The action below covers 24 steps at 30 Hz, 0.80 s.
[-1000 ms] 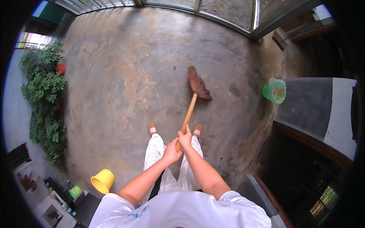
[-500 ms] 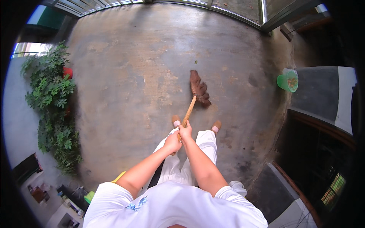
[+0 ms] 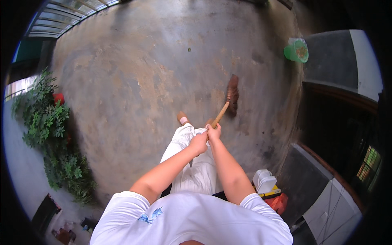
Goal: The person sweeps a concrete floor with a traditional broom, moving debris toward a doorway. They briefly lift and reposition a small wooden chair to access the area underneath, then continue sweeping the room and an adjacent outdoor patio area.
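A broom [image 3: 232, 87] with a reddish-brown bristle head and a wooden handle lies across the space ahead of me, its head against the concrete floor [image 3: 122, 102]. My left hand [image 3: 199, 143] is closed round the upper end of the handle. Just beyond it, my right hand [image 3: 213, 132] grips the same handle a little closer to the bristles. Both arms reach forward over my white trousers. The bristles look slightly smeared by motion. A small green leaf [image 3: 189, 50] lies on the floor, ahead and left of the broom head.
Leafy green plants [image 3: 47, 118] line the left wall, with a red pot [image 3: 58, 99] among them. A green bin [image 3: 297, 51] stands by the right wall. Close on my right are a white plastic stool-like object [image 3: 264, 181] and a red bag [image 3: 278, 203].
The broom head has swung to the right, and both hands have shifted right with the handle. My view has turned, and the white object and red bag at my right now show more.
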Available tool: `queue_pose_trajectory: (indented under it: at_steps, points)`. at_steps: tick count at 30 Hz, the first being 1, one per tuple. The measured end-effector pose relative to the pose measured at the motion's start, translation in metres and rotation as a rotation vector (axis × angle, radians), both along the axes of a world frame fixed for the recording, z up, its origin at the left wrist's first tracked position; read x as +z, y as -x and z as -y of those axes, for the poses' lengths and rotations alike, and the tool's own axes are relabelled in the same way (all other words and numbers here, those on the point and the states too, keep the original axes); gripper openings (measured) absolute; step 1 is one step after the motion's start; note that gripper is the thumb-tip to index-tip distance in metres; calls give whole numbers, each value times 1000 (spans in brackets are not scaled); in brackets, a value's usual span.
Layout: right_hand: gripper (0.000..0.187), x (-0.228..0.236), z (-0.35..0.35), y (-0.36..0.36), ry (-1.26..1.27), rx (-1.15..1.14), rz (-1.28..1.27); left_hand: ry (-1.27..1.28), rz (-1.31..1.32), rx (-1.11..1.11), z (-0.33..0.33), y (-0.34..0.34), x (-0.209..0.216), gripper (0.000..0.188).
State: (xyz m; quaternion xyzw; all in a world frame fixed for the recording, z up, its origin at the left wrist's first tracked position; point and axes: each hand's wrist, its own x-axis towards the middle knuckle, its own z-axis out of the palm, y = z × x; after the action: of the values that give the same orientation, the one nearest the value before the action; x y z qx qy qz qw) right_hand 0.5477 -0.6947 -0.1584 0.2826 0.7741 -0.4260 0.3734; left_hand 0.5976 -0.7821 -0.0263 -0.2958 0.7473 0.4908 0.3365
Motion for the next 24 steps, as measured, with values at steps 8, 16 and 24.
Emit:
queue_pose_trajectory:
  at_steps: [8, 16, 24]
  points:
    - [64, -9, 36, -86, 110, 163, 156, 184, 116, 86, 21, -55, 43, 58]
    - [65, 84, 40, -60, 267, 201, 109, 203, 97, 75, 13, -50, 105, 58]
    - [67, 5, -20, -19, -25, 239, -80, 184, 5, -108, -21, -19, 33, 49]
